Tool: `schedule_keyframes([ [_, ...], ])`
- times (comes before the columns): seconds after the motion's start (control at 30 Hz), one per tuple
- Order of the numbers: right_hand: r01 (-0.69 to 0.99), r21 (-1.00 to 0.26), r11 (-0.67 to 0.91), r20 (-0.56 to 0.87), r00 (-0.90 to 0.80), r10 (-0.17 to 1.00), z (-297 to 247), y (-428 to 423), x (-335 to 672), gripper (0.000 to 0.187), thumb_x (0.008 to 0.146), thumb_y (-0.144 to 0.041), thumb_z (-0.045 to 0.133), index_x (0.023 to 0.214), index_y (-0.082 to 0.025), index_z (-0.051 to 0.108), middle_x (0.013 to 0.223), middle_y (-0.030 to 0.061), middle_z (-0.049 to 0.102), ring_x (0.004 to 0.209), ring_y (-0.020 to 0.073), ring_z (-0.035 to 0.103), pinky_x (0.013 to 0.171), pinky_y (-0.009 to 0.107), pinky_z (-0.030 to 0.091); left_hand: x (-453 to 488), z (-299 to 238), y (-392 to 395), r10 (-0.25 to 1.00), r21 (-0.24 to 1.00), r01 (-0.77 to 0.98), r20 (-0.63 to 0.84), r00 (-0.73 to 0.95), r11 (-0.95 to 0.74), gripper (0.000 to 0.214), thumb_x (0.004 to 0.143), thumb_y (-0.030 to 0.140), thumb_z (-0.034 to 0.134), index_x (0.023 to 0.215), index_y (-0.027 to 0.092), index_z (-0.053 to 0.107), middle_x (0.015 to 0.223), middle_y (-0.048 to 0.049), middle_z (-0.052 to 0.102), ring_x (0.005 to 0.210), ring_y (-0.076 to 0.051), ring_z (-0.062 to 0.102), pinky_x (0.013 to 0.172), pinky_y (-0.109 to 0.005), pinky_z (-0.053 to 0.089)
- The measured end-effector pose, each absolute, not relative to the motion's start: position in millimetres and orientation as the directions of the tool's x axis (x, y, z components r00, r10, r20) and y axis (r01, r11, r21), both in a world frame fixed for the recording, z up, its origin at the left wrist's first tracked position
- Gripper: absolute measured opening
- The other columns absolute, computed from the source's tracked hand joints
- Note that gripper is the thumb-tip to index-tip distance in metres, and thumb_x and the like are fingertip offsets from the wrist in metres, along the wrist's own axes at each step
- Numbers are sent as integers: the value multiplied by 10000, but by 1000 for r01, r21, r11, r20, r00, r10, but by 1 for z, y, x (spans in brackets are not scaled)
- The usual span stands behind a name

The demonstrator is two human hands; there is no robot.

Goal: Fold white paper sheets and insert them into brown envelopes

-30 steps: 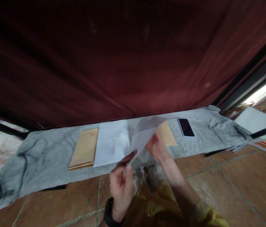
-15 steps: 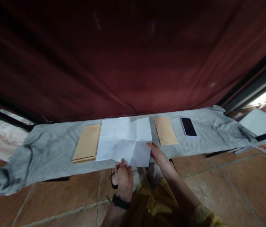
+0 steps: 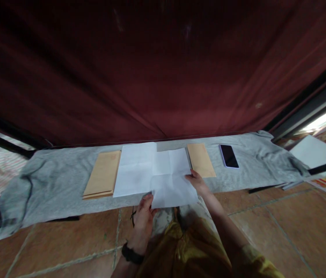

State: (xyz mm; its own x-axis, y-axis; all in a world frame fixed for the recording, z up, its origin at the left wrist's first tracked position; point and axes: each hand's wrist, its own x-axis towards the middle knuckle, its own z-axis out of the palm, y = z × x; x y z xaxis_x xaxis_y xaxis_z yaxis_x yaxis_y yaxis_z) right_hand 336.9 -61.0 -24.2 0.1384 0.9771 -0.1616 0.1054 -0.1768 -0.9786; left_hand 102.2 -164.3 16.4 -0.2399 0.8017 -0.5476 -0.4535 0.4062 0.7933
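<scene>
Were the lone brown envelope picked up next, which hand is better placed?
The right hand, likely: it holds the right edge of the creased white sheet, near the brown envelope; the left hand holds its lower left corner.

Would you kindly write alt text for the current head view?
The left hand and right hand hold a creased white sheet partly over gray cloth. White paper and brown envelopes lie left of it; one brown envelope and a phone, right.

A white sheet [image 3: 170, 179] is held opened out, marked by crossing creases that divide it into four panels. It is pinched near its lower left corner by the left hand [image 3: 144, 214] and at its right edge by the right hand [image 3: 198, 184]; the cloth [image 3: 64, 185] is partly covered.
</scene>
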Motion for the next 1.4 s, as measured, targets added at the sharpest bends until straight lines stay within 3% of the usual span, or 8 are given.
schedule_keyframes([
  [0.23,142,-971,-190,-138,314,939,-34,-90,356,537,743,-477,596,1192,-188,651,723,-8,652,642,169,571,605,281,457,93,7,-165,833,862,-239,-499,-239,448,471,577,343,804,1008,207,670,897,-21,705,768,-181,658,609,-261,499],
  [0.47,-32,-994,-108,-111,77,991,-36,-123,377,369,823,-399,590,1130,-230,706,1032,74,748,933,244,691,806,379,561,92,15,-150,889,891,-154,-444,-110,426,557,598,296,750,1137,204,643,882,-21,715,761,-179,658,656,-275,509],
  [0.63,281,-957,74,90,43,995,-40,-132,383,343,907,-308,535,1210,-272,691,1185,80,707,1110,252,662,1007,454,513,94,29,-143,879,868,-185,-476,-39,462,579,615,302,743,1174,205,627,946,-43,727,820,-202,678,702,-301,522],
  [0.83,665,-692,283,283,-110,953,-43,-136,389,480,917,-186,527,1385,-277,585,1351,106,574,1260,250,550,1082,431,462,94,34,-146,847,841,-192,-526,-70,506,689,635,287,732,1300,226,562,911,-22,716,825,-196,673,709,-298,518],
  [1.0,762,-549,344,322,-187,928,-39,-127,391,429,934,-168,513,1326,-297,632,1414,80,561,1276,274,507,1079,464,430,86,26,-151,829,824,-208,-552,-89,526,837,654,291,749,1443,231,475,899,-24,711,775,-188,666,658,-285,498],
  [1.17,723,-581,373,283,-251,926,-28,-117,396,442,887,-186,544,1311,-258,644,1331,75,637,1248,289,522,1070,462,397,66,24,-140,880,857,-219,-474,22,467,700,744,380,705,1395,187,536,868,-52,711,736,-194,670,686,-321,522],
  [1.3,696,-641,325,282,-180,942,-22,-108,396,418,848,-178,530,1229,-251,687,1252,70,681,1195,282,562,1047,452,405,54,15,-116,969,969,79,-240,62,235,501,747,296,663,1240,206,662,1007,-78,699,864,-213,678,843,-386,554],
  [1.4,685,-673,280,261,-135,956,-19,-101,393,437,794,-119,487,1149,-241,712,1145,65,717,1131,269,600,1026,447,418,54,9,-100,998,884,466,16,66,-45,483,741,134,599,1197,254,702,1184,-79,653,1114,-236,615,1021,-429,492],
])
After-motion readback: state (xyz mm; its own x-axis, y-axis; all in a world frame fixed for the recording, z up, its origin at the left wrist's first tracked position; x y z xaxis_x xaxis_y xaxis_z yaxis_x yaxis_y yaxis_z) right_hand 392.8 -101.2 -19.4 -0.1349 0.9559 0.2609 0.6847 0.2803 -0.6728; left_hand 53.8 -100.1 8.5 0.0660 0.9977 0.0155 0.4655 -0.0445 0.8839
